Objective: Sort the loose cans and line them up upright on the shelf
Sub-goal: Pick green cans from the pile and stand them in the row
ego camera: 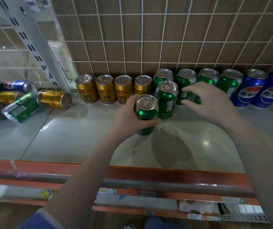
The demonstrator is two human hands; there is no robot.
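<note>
The left hand (pixel 129 113) wraps its grip round an upright green can (pixel 146 113) at the centre of the shelf (pixel 76 139), thumb across the can's front. Just at its 1 o'clock stands a second green can (pixel 166 100), upright. The right hand (pixel 205 98), at 3 o'clock from that can, reaches with loosely spread fingers to a green can in the back row (pixel 186 86); whether its grip has closed on it I cannot tell. Along the back, four gold cans (pixel 106 89) stand at 11 o'clock, blue cans (pixel 254 88) at 2 o'clock. Loose cans (pixel 25 101) lie tumbled at 9 o'clock.
</note>
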